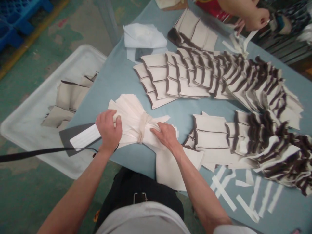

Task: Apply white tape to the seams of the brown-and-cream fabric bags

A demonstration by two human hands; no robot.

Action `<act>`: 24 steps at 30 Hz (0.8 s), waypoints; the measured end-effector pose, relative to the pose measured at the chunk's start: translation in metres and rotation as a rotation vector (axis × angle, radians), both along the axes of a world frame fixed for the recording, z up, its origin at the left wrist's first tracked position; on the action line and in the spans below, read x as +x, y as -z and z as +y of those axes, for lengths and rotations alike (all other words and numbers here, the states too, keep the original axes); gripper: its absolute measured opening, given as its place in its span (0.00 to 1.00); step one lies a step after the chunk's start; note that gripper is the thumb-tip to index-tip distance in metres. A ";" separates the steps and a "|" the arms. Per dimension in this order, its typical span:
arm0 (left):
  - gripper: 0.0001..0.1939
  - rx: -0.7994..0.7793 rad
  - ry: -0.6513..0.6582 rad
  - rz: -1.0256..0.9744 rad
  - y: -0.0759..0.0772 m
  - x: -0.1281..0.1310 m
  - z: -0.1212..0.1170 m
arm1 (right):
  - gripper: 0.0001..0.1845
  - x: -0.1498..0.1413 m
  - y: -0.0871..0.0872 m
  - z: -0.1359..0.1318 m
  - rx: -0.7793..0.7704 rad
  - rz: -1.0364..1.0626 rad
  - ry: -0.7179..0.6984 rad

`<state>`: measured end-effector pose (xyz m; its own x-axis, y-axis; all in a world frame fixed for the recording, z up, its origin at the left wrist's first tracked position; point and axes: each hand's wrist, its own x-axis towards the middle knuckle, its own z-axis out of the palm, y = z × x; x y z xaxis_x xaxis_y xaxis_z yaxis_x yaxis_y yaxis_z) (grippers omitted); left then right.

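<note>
A bundle of cream fabric pieces [130, 112], tied round its middle with a pale band [143, 125], lies at the table's left corner. My left hand [108, 130] is closed on the bundle's left end, thumb up. On the other side of the band, my right hand [167, 133] grips the bundle's narrow right part between thumb and fingers; its fingertips are partly hidden. A flat white bar [85, 136] on a dark sheet [67, 139] pokes out beside my left hand. Below my right hand, a cream fabric panel [169, 169] hangs over the table edge.
Overlapping rows of cream panels with dark edges [180, 74] cover much of the blue-grey table [109, 71]. Loose white strips [224, 193] lie at lower right. A white tub [29, 110] with panels stands left. Another person's hand [258, 19] holds strips across the table.
</note>
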<state>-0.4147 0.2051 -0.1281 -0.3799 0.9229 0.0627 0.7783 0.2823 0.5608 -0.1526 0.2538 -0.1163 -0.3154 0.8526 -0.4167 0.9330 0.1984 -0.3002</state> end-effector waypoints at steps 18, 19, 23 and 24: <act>0.18 -0.289 0.132 -0.613 -0.008 0.043 -0.022 | 0.19 -0.004 -0.021 0.005 0.179 0.094 0.049; 0.19 -0.297 0.146 -0.662 -0.010 0.043 -0.022 | 0.20 -0.007 -0.021 0.007 0.187 0.117 0.023; 0.22 -0.300 0.168 -0.784 -0.018 0.043 -0.021 | 0.20 -0.023 -0.015 0.013 0.208 0.201 -0.089; 0.23 -0.295 0.160 -0.802 -0.019 0.043 -0.021 | 0.17 -0.026 -0.014 0.014 0.210 0.221 -0.116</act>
<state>-0.3718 0.1844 -0.1092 -0.0712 0.9054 -0.4184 0.2228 0.4234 0.8781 -0.1790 0.2677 -0.1023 -0.4788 0.8657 -0.1463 0.8172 0.3786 -0.4345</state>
